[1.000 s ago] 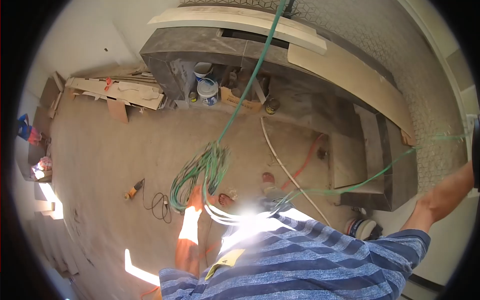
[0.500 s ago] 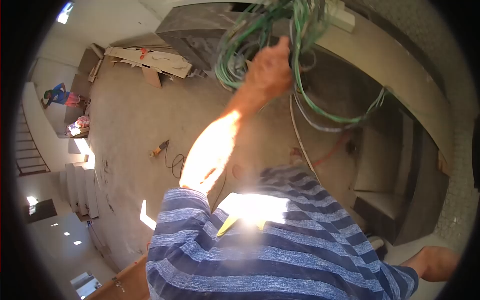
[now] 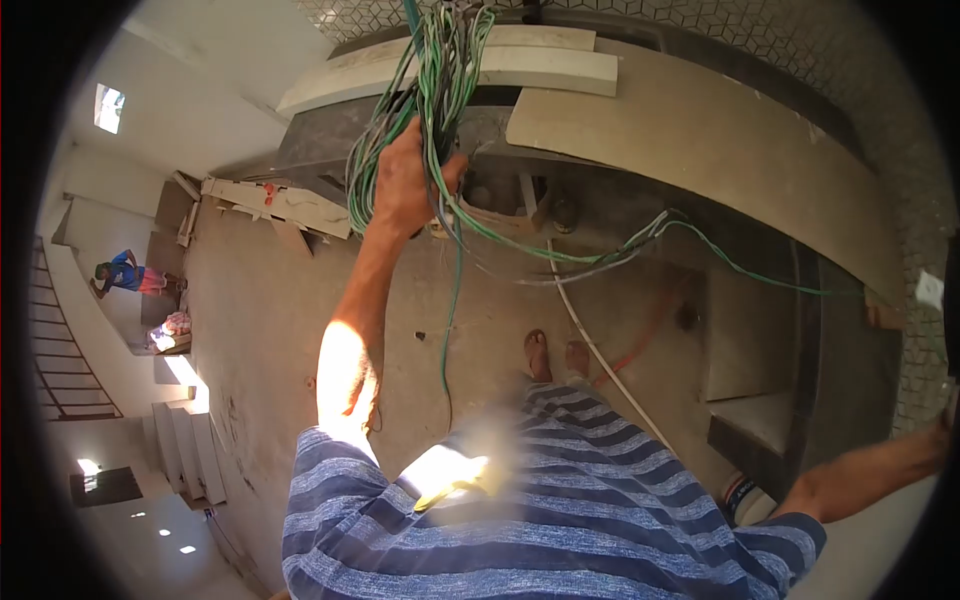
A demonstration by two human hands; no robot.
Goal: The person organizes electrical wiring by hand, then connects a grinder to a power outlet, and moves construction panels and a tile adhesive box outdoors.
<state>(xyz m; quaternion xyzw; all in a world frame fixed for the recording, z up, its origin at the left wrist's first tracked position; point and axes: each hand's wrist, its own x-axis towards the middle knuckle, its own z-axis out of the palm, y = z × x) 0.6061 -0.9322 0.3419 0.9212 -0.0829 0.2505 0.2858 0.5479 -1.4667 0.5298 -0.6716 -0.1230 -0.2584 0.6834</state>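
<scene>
My left hand (image 3: 405, 185) is wrapped round a thick bundle of green and grey electrical wires (image 3: 450, 75), held up over the dark counter at the top of the view. Loose strands leave the bundle: a green wire (image 3: 740, 265) runs right across the board, and another hangs down towards the floor. On the right my arm reaches out to the dark edge of the view, where only a sliver of my right hand (image 3: 947, 415) shows. Its fingers are hidden. A thin piece of green wire and a small white piece (image 3: 929, 290) are near that side.
A long beige board (image 3: 700, 130) and a white strip (image 3: 550, 70) lie on the counter. A pale hose (image 3: 600, 350) crosses the floor by my feet. Far left, a person in blue (image 3: 122, 273) stands near scrap boards (image 3: 290, 210), with a railing (image 3: 60, 330) beyond.
My left hand has moved left with the wire bundle, and the trailing wires have stretched out to the right. My right arm has reached farther up and right. The camera view has shifted.
</scene>
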